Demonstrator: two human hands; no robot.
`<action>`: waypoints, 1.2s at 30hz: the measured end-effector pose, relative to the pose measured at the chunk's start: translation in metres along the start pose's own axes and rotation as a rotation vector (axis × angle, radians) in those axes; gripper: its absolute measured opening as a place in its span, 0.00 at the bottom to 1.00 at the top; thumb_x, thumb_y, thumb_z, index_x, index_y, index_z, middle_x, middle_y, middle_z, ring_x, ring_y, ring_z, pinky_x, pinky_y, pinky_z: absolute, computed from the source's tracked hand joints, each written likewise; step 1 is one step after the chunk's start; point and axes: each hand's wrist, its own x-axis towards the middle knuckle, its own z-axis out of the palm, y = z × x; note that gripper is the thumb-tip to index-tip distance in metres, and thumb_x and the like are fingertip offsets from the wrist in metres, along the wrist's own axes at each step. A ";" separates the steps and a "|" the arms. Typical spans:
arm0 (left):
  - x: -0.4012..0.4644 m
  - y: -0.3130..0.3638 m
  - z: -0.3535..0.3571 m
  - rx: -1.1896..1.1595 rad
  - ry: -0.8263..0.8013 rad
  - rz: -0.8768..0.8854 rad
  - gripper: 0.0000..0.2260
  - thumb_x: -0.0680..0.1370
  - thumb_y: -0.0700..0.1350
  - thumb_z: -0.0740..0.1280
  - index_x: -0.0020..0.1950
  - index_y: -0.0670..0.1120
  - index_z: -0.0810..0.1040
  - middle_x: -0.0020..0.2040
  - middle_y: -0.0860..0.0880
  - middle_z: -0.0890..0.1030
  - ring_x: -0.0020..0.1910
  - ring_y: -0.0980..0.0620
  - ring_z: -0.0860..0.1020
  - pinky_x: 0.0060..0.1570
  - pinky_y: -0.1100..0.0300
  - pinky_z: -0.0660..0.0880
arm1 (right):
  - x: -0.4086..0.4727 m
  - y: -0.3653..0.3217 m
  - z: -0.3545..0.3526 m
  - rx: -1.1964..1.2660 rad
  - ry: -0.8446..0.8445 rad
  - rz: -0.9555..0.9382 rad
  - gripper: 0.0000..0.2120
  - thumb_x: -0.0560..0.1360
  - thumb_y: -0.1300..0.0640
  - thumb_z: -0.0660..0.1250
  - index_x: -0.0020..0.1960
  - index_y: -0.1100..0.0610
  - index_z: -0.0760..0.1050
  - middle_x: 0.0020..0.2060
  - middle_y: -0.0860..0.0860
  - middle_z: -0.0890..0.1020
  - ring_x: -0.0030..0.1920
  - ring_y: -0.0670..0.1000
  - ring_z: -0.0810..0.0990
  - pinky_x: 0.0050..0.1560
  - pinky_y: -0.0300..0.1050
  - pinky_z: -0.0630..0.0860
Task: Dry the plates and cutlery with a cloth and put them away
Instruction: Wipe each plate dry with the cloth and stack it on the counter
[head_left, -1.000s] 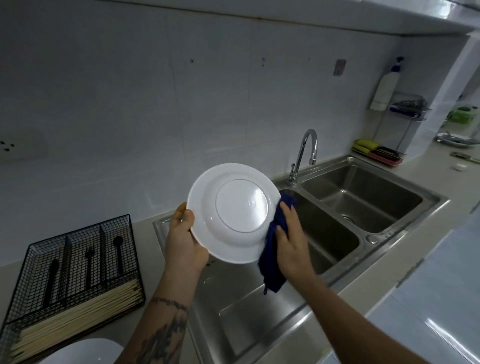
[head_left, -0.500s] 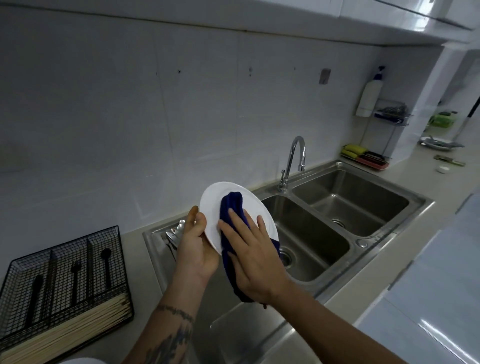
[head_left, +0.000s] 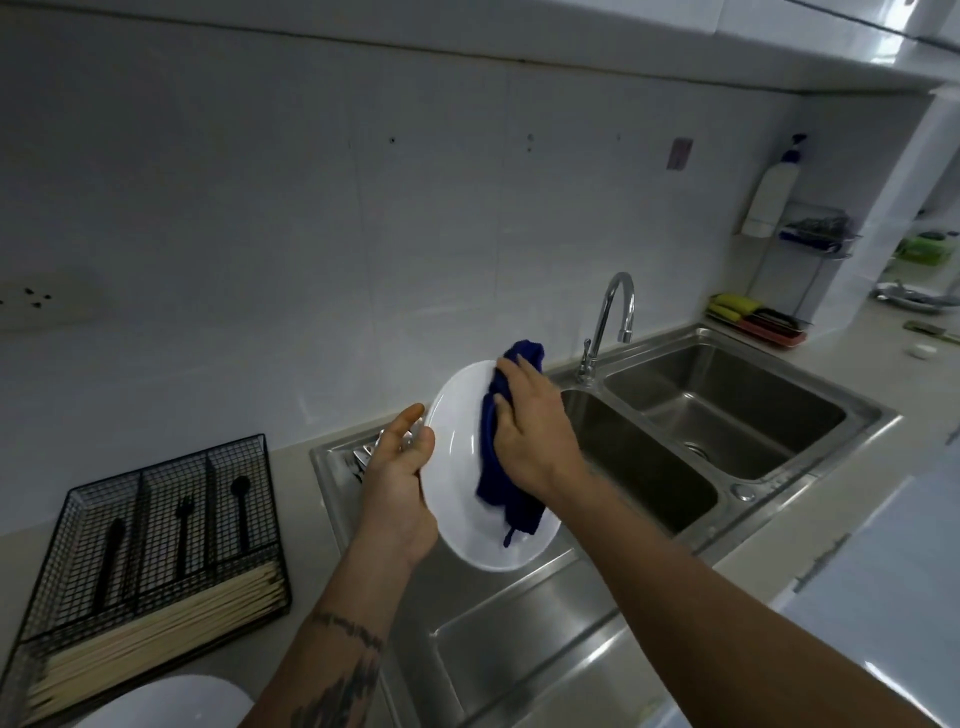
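A white plate (head_left: 457, 452) is held tilted above the sink's drainboard. My left hand (head_left: 397, 483) grips its left rim, thumb on the near face. My right hand (head_left: 530, 426) presses a dark blue cloth (head_left: 501, 467) flat against the plate's near face, fingers straight; the cloth's end sticks up past the top rim and another end hangs down. Some metal cutlery (head_left: 363, 457) lies on the drainboard behind my left hand, mostly hidden. A black wire caddy (head_left: 150, 525) at the left holds black cutlery and pale chopsticks. Another white plate (head_left: 171, 701) shows at the bottom edge.
A steel double sink (head_left: 696, 441) with a curved tap (head_left: 613, 317) lies right of the plate. Sponges in a red tray (head_left: 753, 317), a wall-mounted white bottle (head_left: 771, 192) and a small rack stand at the back right. The counter runs along the right.
The plate went from showing its underside to having the cloth on its near face. My right hand with the cloth has slid up toward the top rim.
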 end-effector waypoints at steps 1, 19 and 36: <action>0.000 0.000 0.001 0.000 -0.003 0.000 0.12 0.82 0.39 0.61 0.63 0.49 0.76 0.56 0.42 0.80 0.47 0.44 0.80 0.51 0.46 0.78 | -0.005 -0.006 0.001 -0.042 -0.004 -0.090 0.22 0.80 0.55 0.55 0.74 0.55 0.62 0.74 0.53 0.64 0.73 0.56 0.60 0.74 0.53 0.55; -0.012 -0.003 0.015 0.116 -0.027 0.055 0.10 0.81 0.36 0.62 0.55 0.49 0.79 0.50 0.44 0.83 0.45 0.44 0.80 0.52 0.45 0.78 | -0.035 0.035 -0.019 0.300 0.109 0.229 0.22 0.82 0.56 0.55 0.76 0.51 0.59 0.75 0.49 0.62 0.74 0.51 0.60 0.75 0.50 0.55; -0.013 0.007 0.033 0.380 -0.135 0.126 0.15 0.81 0.36 0.62 0.59 0.54 0.80 0.49 0.46 0.85 0.45 0.43 0.83 0.47 0.43 0.81 | -0.003 0.045 -0.055 0.129 0.020 -0.031 0.23 0.81 0.51 0.54 0.75 0.47 0.60 0.75 0.48 0.59 0.74 0.52 0.57 0.74 0.52 0.55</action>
